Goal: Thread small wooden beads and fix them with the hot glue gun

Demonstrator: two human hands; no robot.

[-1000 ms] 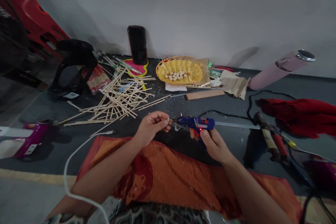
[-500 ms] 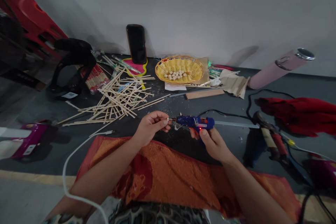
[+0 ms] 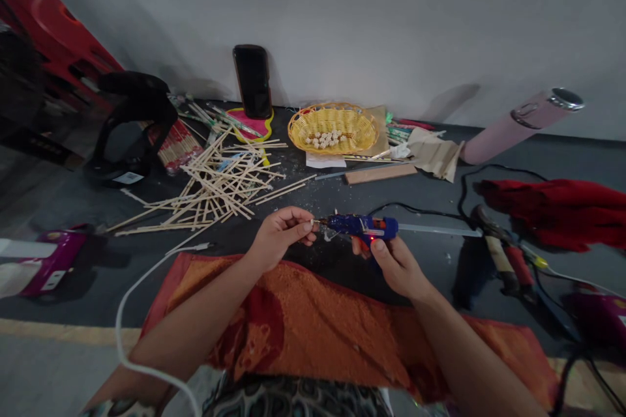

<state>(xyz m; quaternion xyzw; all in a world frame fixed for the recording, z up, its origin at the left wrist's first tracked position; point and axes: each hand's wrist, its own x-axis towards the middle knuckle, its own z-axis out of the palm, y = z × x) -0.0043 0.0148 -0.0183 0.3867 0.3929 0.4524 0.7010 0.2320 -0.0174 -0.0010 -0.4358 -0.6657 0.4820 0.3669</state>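
My right hand (image 3: 394, 260) is wrapped round the handle of a blue hot glue gun (image 3: 359, 225). A red light glows on its body, and a long clear glue stick (image 3: 437, 230) sticks out of its back end. The nozzle points left. At its tip, my left hand (image 3: 286, 234) is pinched on a small pale piece (image 3: 312, 222), mostly covered by the fingertips. Piece and nozzle look to be touching or almost so. Left of my hands lies a loose pile of thin wooden sticks (image 3: 220, 186).
Behind stands a yellow woven basket (image 3: 298, 137) holding small pale pieces (image 3: 327, 139). A phone (image 3: 253, 81) leans on the wall. At right are a pink flask (image 3: 518, 127), red cloth (image 3: 557, 212) and pliers (image 3: 503, 257). An orange towel (image 3: 323, 326) lies along the front edge; a white cable (image 3: 120, 313) crosses left.
Almost nothing differs. The whole view has shifted very slightly, while both hands keep the same hold on the glue gun and the small piece.
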